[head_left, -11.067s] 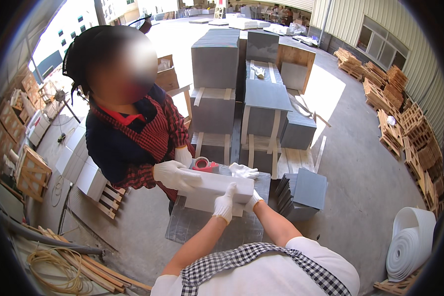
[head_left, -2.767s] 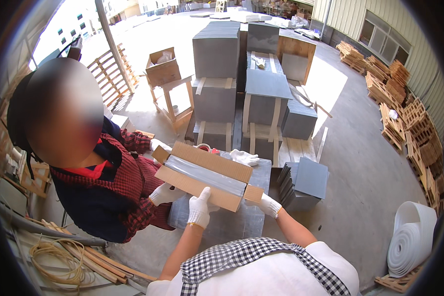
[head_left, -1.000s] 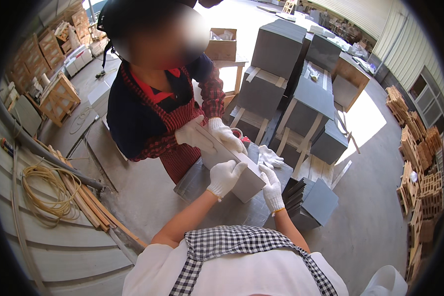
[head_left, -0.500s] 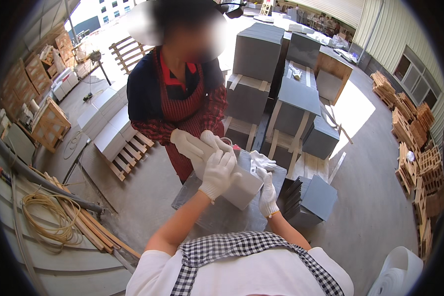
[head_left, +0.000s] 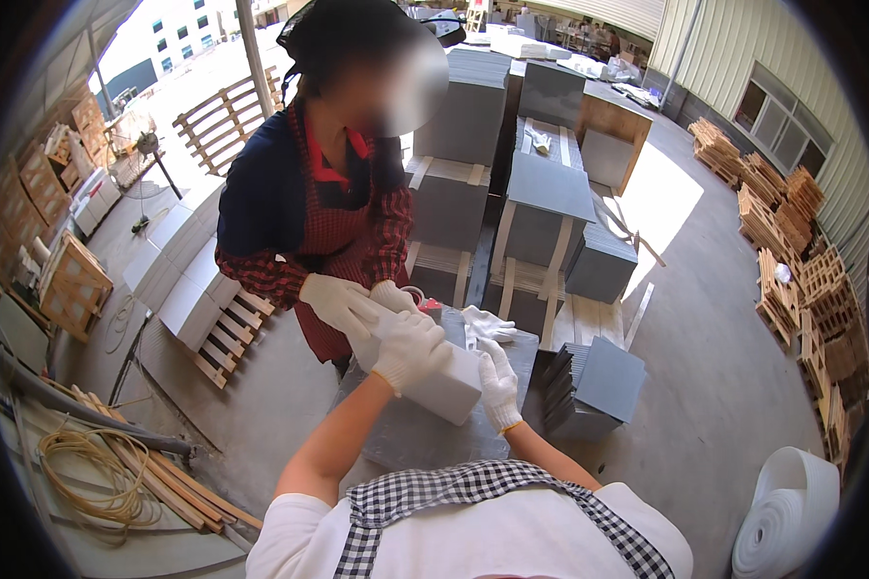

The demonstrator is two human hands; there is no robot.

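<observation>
A white wrapped block lies slanted on a grey plastic-covered work surface. My left hand, in a white knit glove, is closed over its upper side, fingers bent across the top. At the block's right end is my right hand, gloved too, with fingers stretched out alongside it. Across from me a co-worker in a red checked apron has one gloved hand on the block's far end and the other close behind my left hand. A loose pair of white gloves rests on the surface.
Stacked grey slabs with wooden strips stand beyond the surface. More slabs sit at its right. White blocks on a pallet are left, with coiled hose and timber nearby. A white foam roll stands lower right; wooden pallets line the wall.
The whole view has swung slightly, so the surroundings sit further left. The co-worker's near hand has drawn back a little from mine. My left hand stays on the block.
</observation>
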